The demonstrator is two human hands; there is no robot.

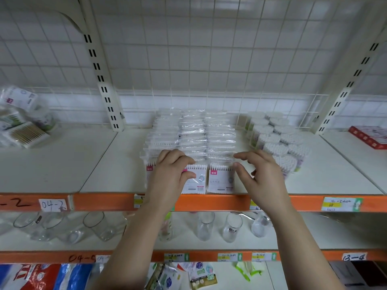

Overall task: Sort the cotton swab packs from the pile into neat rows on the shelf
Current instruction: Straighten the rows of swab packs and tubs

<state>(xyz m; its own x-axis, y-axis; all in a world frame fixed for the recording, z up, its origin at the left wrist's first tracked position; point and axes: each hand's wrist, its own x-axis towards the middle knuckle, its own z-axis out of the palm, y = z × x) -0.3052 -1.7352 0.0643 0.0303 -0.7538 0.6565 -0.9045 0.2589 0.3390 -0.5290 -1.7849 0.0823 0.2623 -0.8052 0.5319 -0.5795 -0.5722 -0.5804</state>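
Nearby, round swab tubs (pixel 276 141) beside the packs (pixel 188 132), glasses (pixel 206 226) below.

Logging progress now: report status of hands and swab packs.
Left hand grips front clear-wrapped white cotton swab pack. Right hand open beside neighbouring pack. Three rows formed; loose pile far left; nothing blocking.

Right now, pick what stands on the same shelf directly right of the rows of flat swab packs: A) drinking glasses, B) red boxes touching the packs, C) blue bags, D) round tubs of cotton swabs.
D: the round tubs of cotton swabs stand in rows right beside the flat swab packs, while the drinking glasses are on the shelf below.
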